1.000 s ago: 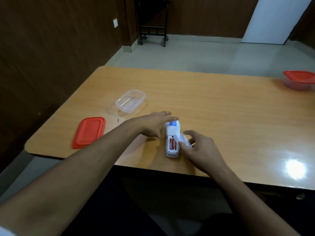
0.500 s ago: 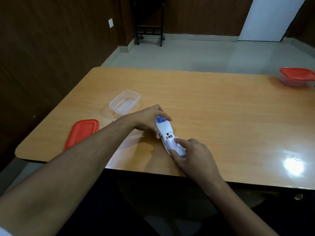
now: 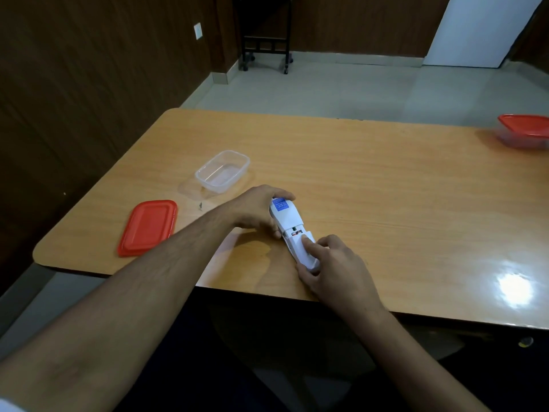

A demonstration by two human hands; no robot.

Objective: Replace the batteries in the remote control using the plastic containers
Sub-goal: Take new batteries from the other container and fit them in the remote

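Both bare forearms are reaching forward from the bottom of the view and converging toward the middle. The left hand [image 3: 258, 210] is lying knuckles up with its fingers curling over the far end of the remote control [image 3: 289, 226], the thumb pressing against its near side. The right hand [image 3: 332, 269] is gripping the near end, its forefinger stretching forward and pressing flat on the battery cover [image 3: 301, 248], while the thumb is tucking in against the left edge and the other fingers are curling alongside.
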